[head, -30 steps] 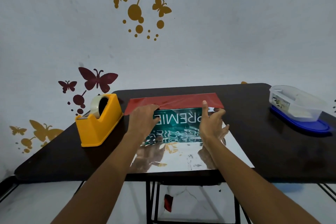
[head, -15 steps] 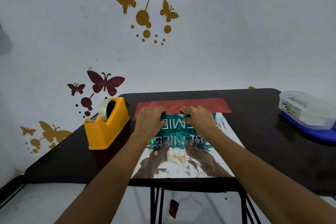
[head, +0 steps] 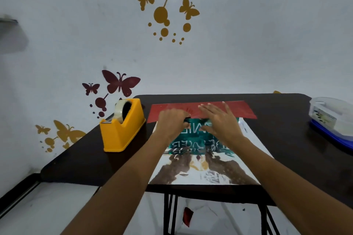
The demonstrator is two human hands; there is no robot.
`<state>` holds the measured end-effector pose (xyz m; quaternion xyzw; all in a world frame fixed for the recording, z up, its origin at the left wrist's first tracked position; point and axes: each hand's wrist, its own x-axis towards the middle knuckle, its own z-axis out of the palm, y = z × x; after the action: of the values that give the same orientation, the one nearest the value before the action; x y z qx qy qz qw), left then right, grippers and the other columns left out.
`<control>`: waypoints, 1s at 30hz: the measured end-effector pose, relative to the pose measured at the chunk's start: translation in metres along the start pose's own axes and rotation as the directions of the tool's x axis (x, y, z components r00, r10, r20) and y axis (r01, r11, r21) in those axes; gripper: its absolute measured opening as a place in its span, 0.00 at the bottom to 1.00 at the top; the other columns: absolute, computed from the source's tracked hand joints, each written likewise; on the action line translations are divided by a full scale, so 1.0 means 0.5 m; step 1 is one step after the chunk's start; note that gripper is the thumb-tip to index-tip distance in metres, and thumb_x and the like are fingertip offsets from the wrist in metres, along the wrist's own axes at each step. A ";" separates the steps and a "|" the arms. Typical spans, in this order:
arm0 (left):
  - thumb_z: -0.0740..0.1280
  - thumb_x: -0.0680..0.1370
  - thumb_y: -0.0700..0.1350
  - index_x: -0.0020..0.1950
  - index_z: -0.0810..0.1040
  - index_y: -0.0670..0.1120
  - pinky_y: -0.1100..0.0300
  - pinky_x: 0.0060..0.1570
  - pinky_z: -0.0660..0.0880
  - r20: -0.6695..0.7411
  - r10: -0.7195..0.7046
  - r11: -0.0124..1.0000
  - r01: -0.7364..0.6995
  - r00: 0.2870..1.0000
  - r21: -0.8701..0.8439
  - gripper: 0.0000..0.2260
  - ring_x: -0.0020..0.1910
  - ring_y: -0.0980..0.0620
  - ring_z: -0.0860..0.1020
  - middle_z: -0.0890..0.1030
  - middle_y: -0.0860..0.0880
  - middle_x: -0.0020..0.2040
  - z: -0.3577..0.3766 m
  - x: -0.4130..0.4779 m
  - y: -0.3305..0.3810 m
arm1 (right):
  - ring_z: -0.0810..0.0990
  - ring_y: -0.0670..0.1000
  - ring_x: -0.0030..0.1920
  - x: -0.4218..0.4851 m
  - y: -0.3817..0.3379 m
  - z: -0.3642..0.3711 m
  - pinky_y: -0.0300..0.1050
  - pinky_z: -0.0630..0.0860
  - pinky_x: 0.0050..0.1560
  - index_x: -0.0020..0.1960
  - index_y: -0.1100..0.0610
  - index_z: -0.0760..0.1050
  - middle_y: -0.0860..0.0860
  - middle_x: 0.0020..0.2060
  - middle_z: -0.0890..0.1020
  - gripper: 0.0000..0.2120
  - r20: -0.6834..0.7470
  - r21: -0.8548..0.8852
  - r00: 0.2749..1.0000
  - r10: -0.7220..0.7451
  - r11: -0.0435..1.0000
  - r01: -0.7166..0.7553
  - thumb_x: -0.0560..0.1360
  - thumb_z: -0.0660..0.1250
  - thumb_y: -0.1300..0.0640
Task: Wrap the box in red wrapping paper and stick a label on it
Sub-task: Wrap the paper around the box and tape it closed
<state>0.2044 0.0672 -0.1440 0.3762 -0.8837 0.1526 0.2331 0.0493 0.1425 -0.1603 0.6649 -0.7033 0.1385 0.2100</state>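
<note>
A sheet of wrapping paper lies on the dark table (head: pixel 282 120), silver reflective side (head: pixel 254 150) up. Its red outer side shows as a flap (head: pixel 242 111) folded toward me along the far edge. A flat teal box (head: pixel 193 135) with white lettering rests on the silver side, its far part under the flap and my hands. My left hand (head: pixel 172 122) is curled, its fingers pinching the flap's edge at the box. My right hand (head: pixel 219 120) lies flat with fingers spread, across the flap and the box top.
A yellow tape dispenser (head: pixel 122 131) with a clear tape roll stands left of the paper. At the right edge, a clear plastic container (head: pixel 332 116) sits on a blue lid (head: pixel 328 136). The paper's near edge reaches the table's front edge.
My right hand has opened from a curled grip at the flap's edge to a flat, spread palm farther over the red flap. My left hand stays curled at the edge.
</note>
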 end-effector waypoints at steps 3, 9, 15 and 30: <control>0.67 0.74 0.56 0.58 0.80 0.53 0.56 0.45 0.73 0.000 0.004 1.000 -0.004 1.000 0.010 0.15 0.50 0.49 0.80 0.83 0.51 0.50 0.000 0.001 -0.006 | 0.57 0.47 0.75 0.013 -0.014 -0.003 0.51 0.42 0.74 0.76 0.51 0.55 0.47 0.74 0.60 0.31 0.067 0.007 0.998 -0.013 1.000 0.012 0.77 0.61 0.45; 0.71 0.71 0.55 0.56 0.82 0.54 0.53 0.59 0.74 0.047 -0.140 0.812 0.142 0.989 -0.566 0.15 0.54 0.54 0.79 0.82 0.55 0.55 -0.007 0.006 -0.053 | 0.77 0.51 0.61 0.012 -0.035 -0.018 0.45 0.70 0.62 0.69 0.47 0.68 0.48 0.64 0.76 0.24 0.063 0.173 0.990 0.128 0.975 -0.137 0.74 0.65 0.49; 0.71 0.72 0.36 0.51 0.83 0.45 0.70 0.50 0.73 0.027 -0.488 0.502 0.305 0.873 -0.809 0.10 0.50 0.53 0.80 0.82 0.51 0.46 -0.056 -0.007 -0.161 | 0.80 0.51 0.57 0.021 -0.031 -0.005 0.45 0.75 0.57 0.68 0.45 0.70 0.49 0.62 0.78 0.23 0.069 0.167 0.983 0.171 0.969 -0.180 0.74 0.65 0.47; 0.73 0.72 0.50 0.63 0.78 0.53 0.58 0.57 0.73 0.212 0.022 0.968 0.033 0.977 -0.248 0.19 0.58 0.51 0.77 0.80 0.53 0.60 -0.011 0.026 -0.053 | 0.76 0.49 0.62 0.018 -0.039 -0.021 0.42 0.70 0.61 0.71 0.47 0.66 0.47 0.66 0.74 0.23 0.088 0.106 0.987 0.135 0.984 -0.144 0.76 0.62 0.47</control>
<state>0.2177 0.0440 -0.1299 0.3604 -0.9147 -0.0020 0.1830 0.0695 0.1380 -0.1485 0.6297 -0.7472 0.1650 0.1336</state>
